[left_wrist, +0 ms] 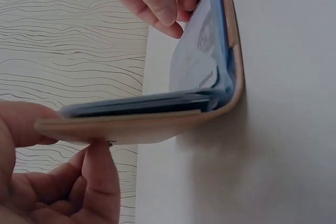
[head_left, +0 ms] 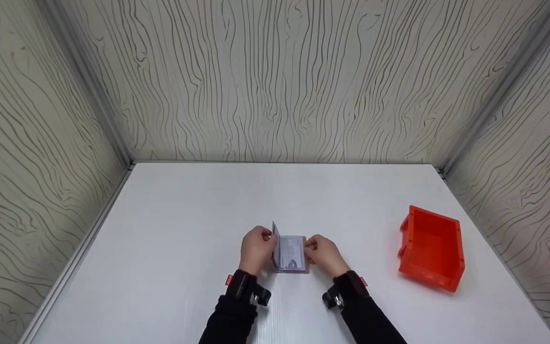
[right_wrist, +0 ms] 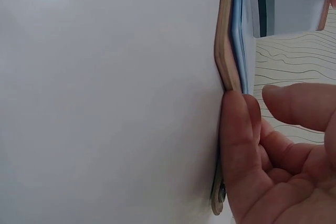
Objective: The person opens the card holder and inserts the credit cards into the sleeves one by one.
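A small tan card holder (head_left: pixel 292 254) with clear bluish sleeves lies spread on the white table, its left half raised nearly upright. My left hand (head_left: pixel 258 249) pinches that raised cover (left_wrist: pixel 131 128) between thumb and fingers. A printed card (left_wrist: pixel 207 77) shows inside a sleeve on the flat half. At the right edge is my right hand (head_left: pixel 326 255), fingers curled against the cover's rim. In the right wrist view its thumb (right_wrist: pixel 299 103) stands apart from the holder, and a strap with a metal snap (right_wrist: pixel 220 192) shows beside the fingers.
To the right on the table (head_left: pixel 184 205) stands a red plastic bin (head_left: pixel 432 272), its open top facing up. Wood-grain patterned panels (head_left: pixel 275 86) enclose the back and both sides. Black wrist cameras (head_left: pixel 339 296) sit on both forearms.
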Demonstrator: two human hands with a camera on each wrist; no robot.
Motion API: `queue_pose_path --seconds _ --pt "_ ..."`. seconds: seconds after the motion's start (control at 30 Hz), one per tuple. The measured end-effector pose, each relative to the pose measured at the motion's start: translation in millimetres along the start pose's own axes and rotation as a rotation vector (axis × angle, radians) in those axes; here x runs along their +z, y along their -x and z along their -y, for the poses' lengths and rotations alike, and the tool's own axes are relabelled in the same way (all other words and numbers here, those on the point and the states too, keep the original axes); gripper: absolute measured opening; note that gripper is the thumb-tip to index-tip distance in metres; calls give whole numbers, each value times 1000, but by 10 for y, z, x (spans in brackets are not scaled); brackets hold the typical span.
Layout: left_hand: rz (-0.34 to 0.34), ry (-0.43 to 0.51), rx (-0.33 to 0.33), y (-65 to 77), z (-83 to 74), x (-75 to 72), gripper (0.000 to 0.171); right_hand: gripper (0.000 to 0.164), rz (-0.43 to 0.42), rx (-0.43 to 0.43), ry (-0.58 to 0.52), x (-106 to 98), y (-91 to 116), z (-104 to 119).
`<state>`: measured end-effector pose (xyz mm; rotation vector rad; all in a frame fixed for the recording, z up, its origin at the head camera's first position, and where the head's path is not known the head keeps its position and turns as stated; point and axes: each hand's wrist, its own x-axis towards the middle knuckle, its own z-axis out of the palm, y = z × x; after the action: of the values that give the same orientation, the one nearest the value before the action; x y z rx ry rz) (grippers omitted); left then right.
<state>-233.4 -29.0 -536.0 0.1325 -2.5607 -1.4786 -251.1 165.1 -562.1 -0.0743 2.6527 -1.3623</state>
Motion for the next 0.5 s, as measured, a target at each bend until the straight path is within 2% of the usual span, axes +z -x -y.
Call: queue_pose_path --seconds 0.17,0.37,0.5 --pt "7 -6 41 23 -52 47 13 8 -6 1 4 3 -9 -5" --pt "49 3 78 55 -72 132 13 8 -17 -20 2 -2 2 -10" --pt "57 -7 139 88 -54 195 14 10 -23 -43 9 -9 4 -19"
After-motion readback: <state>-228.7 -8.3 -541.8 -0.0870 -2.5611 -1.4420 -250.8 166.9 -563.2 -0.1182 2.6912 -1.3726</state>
